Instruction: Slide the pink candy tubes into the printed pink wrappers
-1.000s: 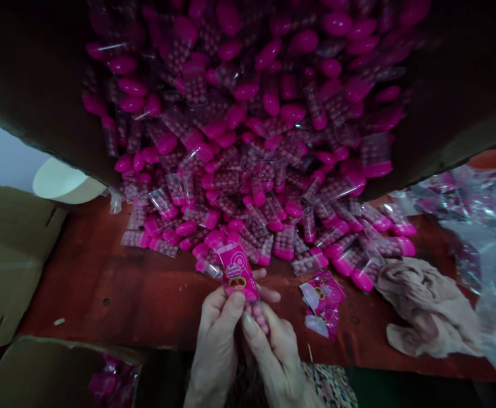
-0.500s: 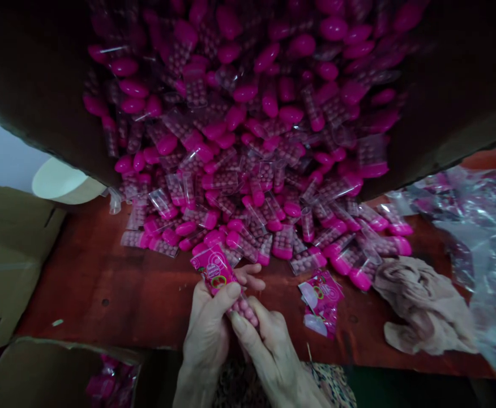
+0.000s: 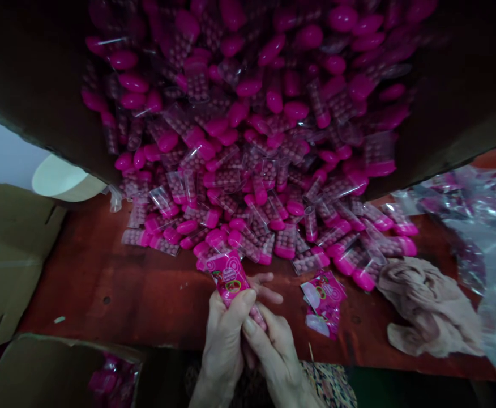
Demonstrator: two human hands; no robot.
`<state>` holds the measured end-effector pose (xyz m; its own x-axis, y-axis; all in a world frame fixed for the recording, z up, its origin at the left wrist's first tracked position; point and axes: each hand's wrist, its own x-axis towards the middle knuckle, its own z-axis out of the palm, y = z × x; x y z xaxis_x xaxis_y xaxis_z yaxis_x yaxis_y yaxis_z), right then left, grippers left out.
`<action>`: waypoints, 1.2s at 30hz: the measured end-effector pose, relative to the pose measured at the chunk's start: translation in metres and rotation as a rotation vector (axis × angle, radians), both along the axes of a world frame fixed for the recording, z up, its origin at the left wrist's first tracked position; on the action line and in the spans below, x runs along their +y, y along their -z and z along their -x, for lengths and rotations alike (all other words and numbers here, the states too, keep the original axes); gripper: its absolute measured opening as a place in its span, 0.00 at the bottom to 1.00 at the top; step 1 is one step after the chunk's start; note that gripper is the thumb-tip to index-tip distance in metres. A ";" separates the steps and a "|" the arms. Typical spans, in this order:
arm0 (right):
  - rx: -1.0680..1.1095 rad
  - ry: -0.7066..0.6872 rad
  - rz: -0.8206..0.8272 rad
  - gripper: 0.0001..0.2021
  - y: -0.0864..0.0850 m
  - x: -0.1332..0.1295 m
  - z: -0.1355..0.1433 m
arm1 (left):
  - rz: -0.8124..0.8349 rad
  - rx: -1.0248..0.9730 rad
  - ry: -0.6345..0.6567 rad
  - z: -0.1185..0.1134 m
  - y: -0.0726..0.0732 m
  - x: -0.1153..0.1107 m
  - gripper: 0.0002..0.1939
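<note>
Between my hands is a clear candy container (image 3: 259, 317) of pink balls, with a printed pink sleeve (image 3: 231, 277) over most of it. My left hand (image 3: 226, 328) is closed around the sleeved part, thumb on top and some fingers stretched out beyond. The lower end is pinched by my right hand (image 3: 271, 343), its thumb beside the bare pink balls. Just right of my hands, several flat pink sleeves (image 3: 324, 303) lie on the red-brown table (image 3: 116, 289). Ahead, many similar containers with pink caps (image 3: 252, 209) are heaped up.
The heap spills from a large dark box (image 3: 452, 102). A crumpled beige cloth (image 3: 430, 309) and clear plastic bags (image 3: 486, 226) are on the right. A white bowl (image 3: 65, 181) stands at the left, above an open cardboard box (image 3: 48, 368) holding pink packs (image 3: 112, 379).
Both hands have shifted slightly right with the container. The sleeve has moved further down over it, so fewer of the pink balls show bare.
</note>
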<state>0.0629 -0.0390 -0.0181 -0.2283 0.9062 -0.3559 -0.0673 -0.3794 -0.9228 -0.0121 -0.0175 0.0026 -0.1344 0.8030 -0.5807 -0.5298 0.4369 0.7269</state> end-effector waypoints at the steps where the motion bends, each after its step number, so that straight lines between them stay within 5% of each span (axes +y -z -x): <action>1: 0.030 -0.008 0.031 0.18 0.000 0.001 -0.001 | 0.002 0.027 0.000 0.000 0.000 -0.001 0.10; 8: 0.133 0.038 0.106 0.20 -0.002 0.005 -0.003 | -0.093 0.305 -0.025 0.003 -0.002 -0.006 0.14; 20: 0.287 0.024 0.148 0.17 0.002 0.007 0.000 | -0.074 0.039 -0.107 0.008 -0.003 -0.010 0.17; 25: 0.470 0.046 0.324 0.18 0.008 0.010 -0.001 | -0.080 0.415 -0.261 0.024 0.011 -0.010 0.11; 30: 0.666 0.036 0.482 0.17 0.008 0.012 -0.002 | -0.160 0.607 -0.218 0.033 0.016 -0.008 0.04; 36: 0.670 0.025 0.480 0.17 0.010 0.014 -0.001 | -0.184 0.698 -0.165 0.031 0.010 -0.009 0.01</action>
